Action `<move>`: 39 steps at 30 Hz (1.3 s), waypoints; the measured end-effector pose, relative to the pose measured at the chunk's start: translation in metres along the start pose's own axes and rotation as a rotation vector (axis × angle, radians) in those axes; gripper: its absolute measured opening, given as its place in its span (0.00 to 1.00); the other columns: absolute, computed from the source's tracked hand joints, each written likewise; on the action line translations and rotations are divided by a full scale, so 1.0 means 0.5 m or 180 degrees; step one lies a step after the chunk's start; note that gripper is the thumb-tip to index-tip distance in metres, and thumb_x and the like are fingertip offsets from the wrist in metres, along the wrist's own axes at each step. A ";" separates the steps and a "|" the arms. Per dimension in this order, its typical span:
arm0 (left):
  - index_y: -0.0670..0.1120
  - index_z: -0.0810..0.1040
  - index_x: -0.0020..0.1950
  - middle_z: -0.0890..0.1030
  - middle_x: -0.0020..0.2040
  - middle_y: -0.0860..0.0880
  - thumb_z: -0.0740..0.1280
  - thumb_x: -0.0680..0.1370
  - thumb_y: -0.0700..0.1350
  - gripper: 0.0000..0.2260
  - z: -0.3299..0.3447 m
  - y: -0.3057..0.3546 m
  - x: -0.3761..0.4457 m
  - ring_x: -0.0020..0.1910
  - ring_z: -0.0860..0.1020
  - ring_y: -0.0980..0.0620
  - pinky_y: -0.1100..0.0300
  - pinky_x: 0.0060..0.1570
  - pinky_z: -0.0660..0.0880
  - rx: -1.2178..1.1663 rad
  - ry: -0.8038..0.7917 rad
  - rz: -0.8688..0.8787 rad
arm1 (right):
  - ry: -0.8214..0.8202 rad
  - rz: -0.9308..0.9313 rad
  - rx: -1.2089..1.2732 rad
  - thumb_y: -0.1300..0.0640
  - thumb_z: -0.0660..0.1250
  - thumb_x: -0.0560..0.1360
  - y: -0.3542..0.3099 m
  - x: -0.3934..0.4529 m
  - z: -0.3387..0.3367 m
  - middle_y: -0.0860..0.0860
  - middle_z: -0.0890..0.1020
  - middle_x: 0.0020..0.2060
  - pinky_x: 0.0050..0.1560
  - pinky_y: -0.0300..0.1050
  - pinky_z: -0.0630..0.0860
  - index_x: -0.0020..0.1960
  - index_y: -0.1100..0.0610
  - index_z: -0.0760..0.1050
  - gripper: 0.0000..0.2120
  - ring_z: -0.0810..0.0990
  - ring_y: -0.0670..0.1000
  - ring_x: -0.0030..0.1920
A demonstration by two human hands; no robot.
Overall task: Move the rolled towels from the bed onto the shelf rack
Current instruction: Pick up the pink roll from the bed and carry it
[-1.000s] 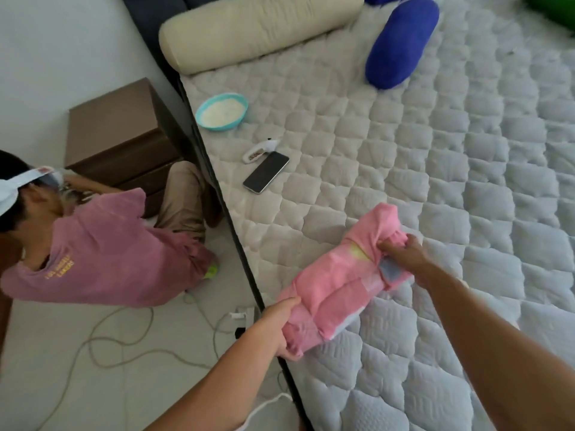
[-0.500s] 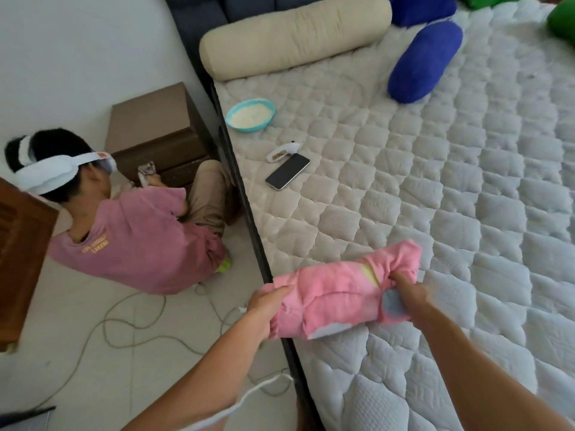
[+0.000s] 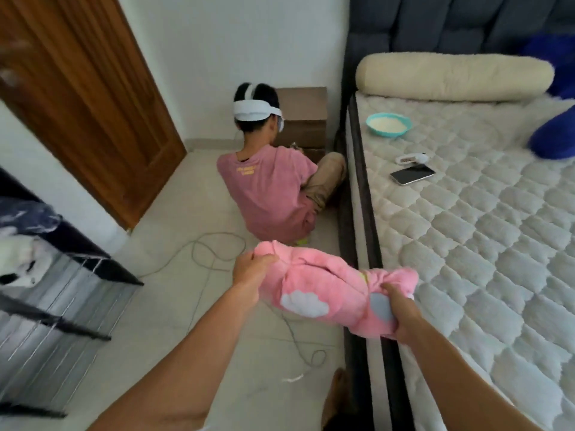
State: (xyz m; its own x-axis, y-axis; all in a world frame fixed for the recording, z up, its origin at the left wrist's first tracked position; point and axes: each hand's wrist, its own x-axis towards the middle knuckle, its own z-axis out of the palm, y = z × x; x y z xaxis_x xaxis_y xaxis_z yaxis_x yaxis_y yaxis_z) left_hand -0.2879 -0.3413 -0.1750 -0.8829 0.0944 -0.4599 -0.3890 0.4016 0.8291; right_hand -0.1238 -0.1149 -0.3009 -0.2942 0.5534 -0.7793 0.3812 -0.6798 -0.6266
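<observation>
A rolled pink towel [image 3: 329, 287] with pale cloud patches hangs in the air between my hands, over the floor beside the bed's edge. My left hand [image 3: 250, 270] grips its left end. Its right end is held by my right hand [image 3: 396, 309]. The black wire shelf rack [image 3: 59, 309] stands at the left, with a dark blue and a white towel on its upper level. The quilted white mattress [image 3: 485, 250] fills the right side.
A person in a pink shirt [image 3: 270, 188] sits on the floor against a brown nightstand [image 3: 303, 119]. Cables [image 3: 214, 250] trail over the tiles. On the bed lie a phone [image 3: 412, 175], a bowl [image 3: 388, 124], a cream bolster [image 3: 451, 77] and blue cushions [image 3: 553, 135]. A wooden door [image 3: 81, 98] stands left.
Both hands have carried the pink towel off the mattress and out over the floor. My view has swung left, bringing the shelf rack and the door into sight.
</observation>
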 end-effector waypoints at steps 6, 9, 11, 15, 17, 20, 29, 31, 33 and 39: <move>0.37 0.65 0.72 0.71 0.69 0.37 0.74 0.71 0.46 0.34 -0.327 -0.185 -0.051 0.64 0.74 0.40 0.53 0.59 0.73 -0.0679 0.1379 -0.0486 | -0.0717 -0.0058 -0.0393 0.48 0.65 0.73 0.095 -0.290 0.284 0.57 0.79 0.50 0.58 0.62 0.75 0.59 0.57 0.72 0.18 0.78 0.58 0.51; 0.40 0.68 0.67 0.75 0.58 0.42 0.75 0.70 0.54 0.32 -0.428 -0.269 -0.070 0.58 0.74 0.42 0.48 0.58 0.73 -0.1722 0.1253 -0.1151 | -0.1149 0.0029 -0.0519 0.50 0.62 0.77 0.147 -0.386 0.405 0.56 0.78 0.46 0.57 0.61 0.73 0.50 0.55 0.71 0.09 0.75 0.56 0.52; 0.44 0.70 0.62 0.75 0.57 0.44 0.72 0.72 0.56 0.26 -0.486 -0.305 -0.078 0.59 0.72 0.45 0.43 0.60 0.71 -0.2260 0.0729 -0.1252 | -0.1486 0.0022 -0.0617 0.48 0.65 0.75 0.179 -0.424 0.488 0.55 0.79 0.51 0.50 0.59 0.76 0.58 0.53 0.69 0.16 0.76 0.56 0.52; 0.47 0.70 0.64 0.78 0.61 0.44 0.73 0.71 0.56 0.26 -0.610 -0.329 -0.043 0.63 0.75 0.44 0.41 0.57 0.73 -0.2953 0.0751 -0.0937 | -0.1821 -0.0099 -0.0901 0.44 0.75 0.62 0.242 -0.453 0.645 0.56 0.79 0.58 0.38 0.62 0.80 0.67 0.52 0.63 0.39 0.82 0.57 0.51; 0.48 0.70 0.64 0.78 0.60 0.43 0.74 0.70 0.55 0.27 -0.673 -0.333 -0.007 0.61 0.75 0.42 0.41 0.51 0.76 -0.3314 0.1037 -0.0898 | -0.1977 -0.0015 -0.1206 0.44 0.73 0.66 0.271 -0.471 0.725 0.57 0.80 0.57 0.42 0.63 0.80 0.67 0.53 0.65 0.34 0.82 0.57 0.52; 0.49 0.71 0.65 0.77 0.63 0.42 0.76 0.69 0.51 0.28 -0.764 -0.341 0.062 0.62 0.75 0.41 0.46 0.41 0.78 -0.3546 0.1391 -0.0898 | -0.2141 -0.0176 -0.1837 0.48 0.66 0.75 0.307 -0.489 0.838 0.58 0.82 0.53 0.56 0.61 0.77 0.60 0.57 0.73 0.18 0.80 0.58 0.54; 0.51 0.65 0.73 0.72 0.70 0.45 0.78 0.65 0.54 0.40 -0.982 -0.335 0.250 0.67 0.71 0.39 0.30 0.63 0.66 -0.3861 0.1839 -0.1097 | -0.2425 -0.0849 -0.3424 0.47 0.64 0.75 0.374 -0.516 1.142 0.55 0.79 0.42 0.44 0.48 0.76 0.51 0.58 0.76 0.15 0.79 0.58 0.48; 0.52 0.67 0.71 0.75 0.68 0.45 0.80 0.61 0.55 0.42 -1.025 -0.336 0.288 0.65 0.74 0.39 0.28 0.61 0.67 -0.3869 0.1866 -0.1028 | -0.2775 -0.1216 -0.3643 0.47 0.62 0.77 0.388 -0.525 1.190 0.57 0.80 0.41 0.46 0.47 0.73 0.52 0.62 0.78 0.18 0.81 0.62 0.50; 0.51 0.68 0.70 0.77 0.66 0.45 0.82 0.56 0.55 0.45 -1.073 -0.347 0.331 0.63 0.75 0.39 0.26 0.58 0.68 -0.3808 0.1954 -0.0973 | -0.2865 -0.1519 -0.3894 0.46 0.61 0.77 0.401 -0.532 1.230 0.61 0.83 0.47 0.48 0.47 0.75 0.53 0.65 0.79 0.22 0.81 0.62 0.53; 0.48 0.69 0.68 0.79 0.62 0.44 0.84 0.48 0.55 0.51 -1.217 -0.400 0.503 0.58 0.78 0.38 0.29 0.51 0.74 -0.3628 0.1946 -0.0931 | -0.2865 -0.1907 -0.4146 0.45 0.59 0.78 0.448 -0.535 1.391 0.61 0.82 0.44 0.43 0.43 0.72 0.51 0.66 0.79 0.24 0.81 0.61 0.50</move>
State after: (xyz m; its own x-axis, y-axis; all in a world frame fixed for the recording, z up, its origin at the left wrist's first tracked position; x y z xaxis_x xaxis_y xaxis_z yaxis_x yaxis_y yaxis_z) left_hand -0.5923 -0.9521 -0.2633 -0.5881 -0.4074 -0.6987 -0.3204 -0.6759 0.6637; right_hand -0.5693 -0.7497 -0.2405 -0.8488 -0.1740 -0.4993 0.3205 0.5815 -0.7477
